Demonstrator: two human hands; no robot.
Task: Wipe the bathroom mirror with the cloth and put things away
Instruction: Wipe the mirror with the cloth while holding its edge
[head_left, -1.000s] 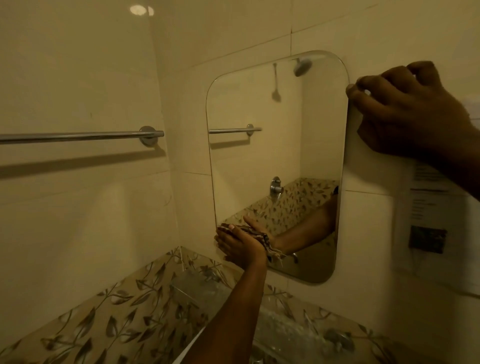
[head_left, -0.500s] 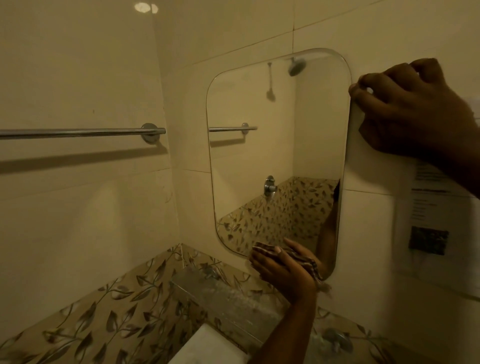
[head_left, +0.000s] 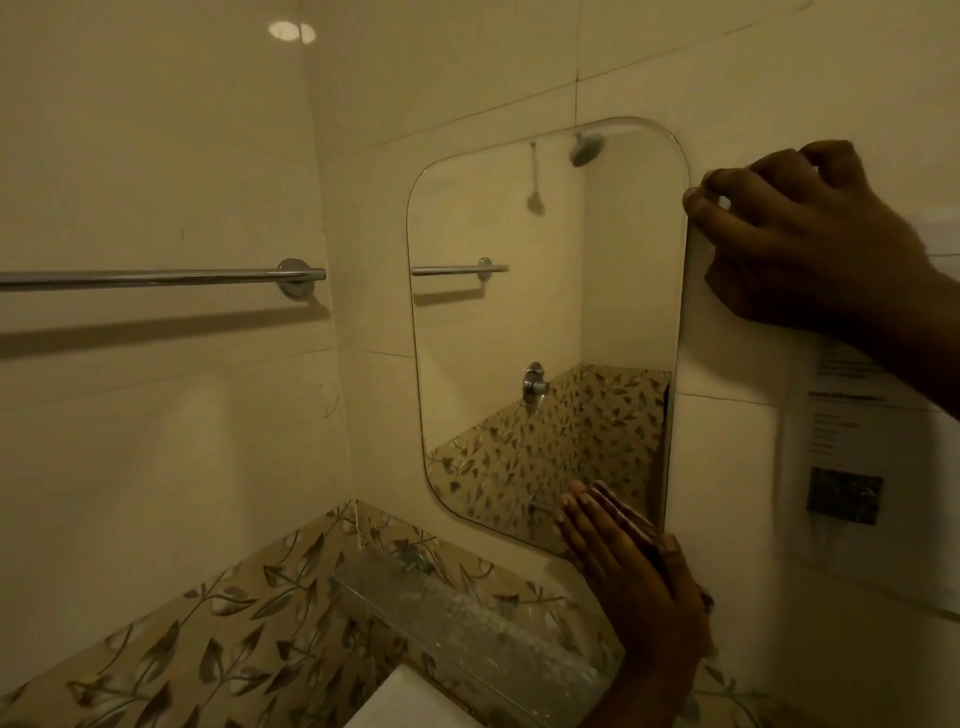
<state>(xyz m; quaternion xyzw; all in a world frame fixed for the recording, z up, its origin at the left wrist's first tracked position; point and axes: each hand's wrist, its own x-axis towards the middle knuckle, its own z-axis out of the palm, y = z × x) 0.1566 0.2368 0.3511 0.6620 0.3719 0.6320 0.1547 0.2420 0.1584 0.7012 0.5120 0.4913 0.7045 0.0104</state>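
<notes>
One rounded mirror (head_left: 545, 312) hangs on the tiled wall (head_left: 467, 62), touched by two hands. One towel rail (head_left: 156, 278) runs well to the left of both hands, and one glass shelf (head_left: 467, 623) sits just below and left of the left hand (head_left: 639, 577). One printed notice (head_left: 852, 441) lies under the right wrist. The right hand (head_left: 800, 244) curls its fingers over the mirror's upper right edge. The left hand, fingers straight and together, presses one striped cloth (head_left: 626, 512) flat on the mirror's lower right corner.

Looks dim, yellowish. Tiled in glossy cream tiles (head_left: 156, 130) above, leaf-patterned tiles (head_left: 208, 649) below. Fitted with a chrome towel rail (head_left: 156, 278) on the left wall, a dusty glass shelf (head_left: 467, 618) near the corner, a printed notice (head_left: 852, 441) at right.
</notes>
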